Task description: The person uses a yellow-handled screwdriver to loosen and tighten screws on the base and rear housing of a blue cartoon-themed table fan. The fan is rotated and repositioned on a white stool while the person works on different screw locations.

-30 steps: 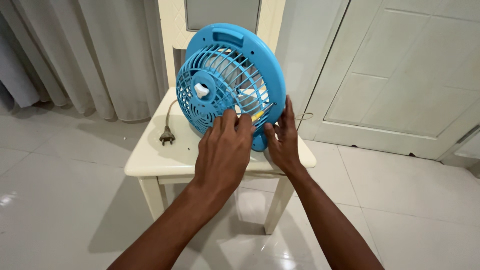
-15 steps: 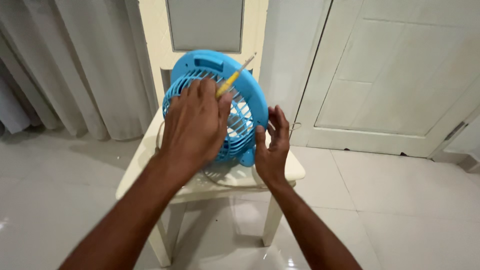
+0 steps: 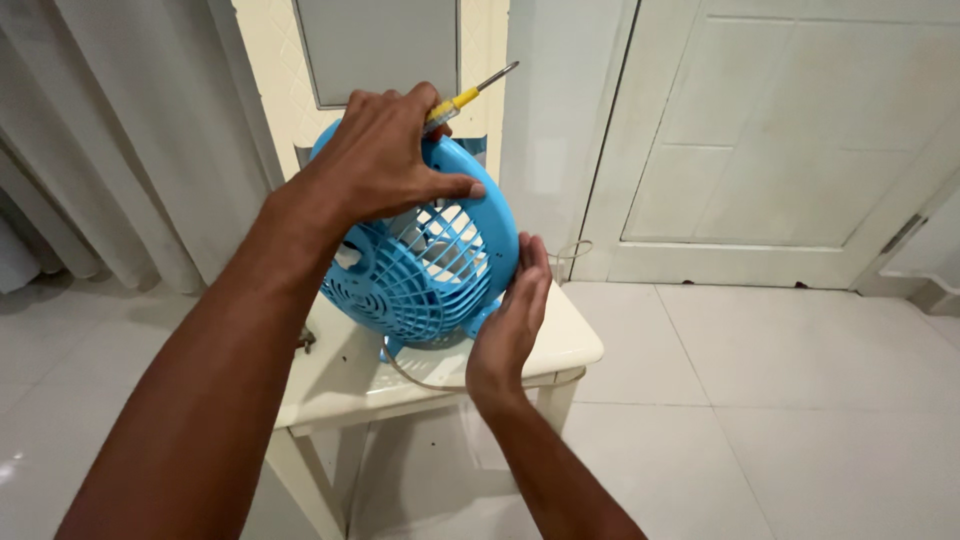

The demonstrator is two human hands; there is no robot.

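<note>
Closest to me, the person's left forearm runs up from the lower left corner, long and nearly straight, to the left hand [image 3: 385, 160] on top of the blue fan [image 3: 425, 265]. That hand is curled over the fan's upper rim, the thumb pressed flat along the front edge of the ring, the other fingers folded over the back. Pinched in those folded fingers is a yellow-handled screwdriver [image 3: 470, 92], its metal shaft pointing up and to the right, clear of the fan.

The right hand [image 3: 510, 320] comes up from the bottom centre, wrist bent, palm flat against the fan's right edge. Its fingers are stretched out and together, resting on the rim, not wrapped round it.

The fan is tilted, its grille facing down and to the left, with its lower part just above the cream table [image 3: 560, 345]. A thin cord [image 3: 415, 375] loops on the tabletop below the fan. I see no label or sign on the fan itself.

Behind the fan stands a cream cabinet with a grey panel [image 3: 380, 45]. Left of the fan hang pale curtains [image 3: 110, 130]; right of it is a white panelled door [image 3: 780, 140], above glossy white floor tiles [image 3: 800, 400].
</note>
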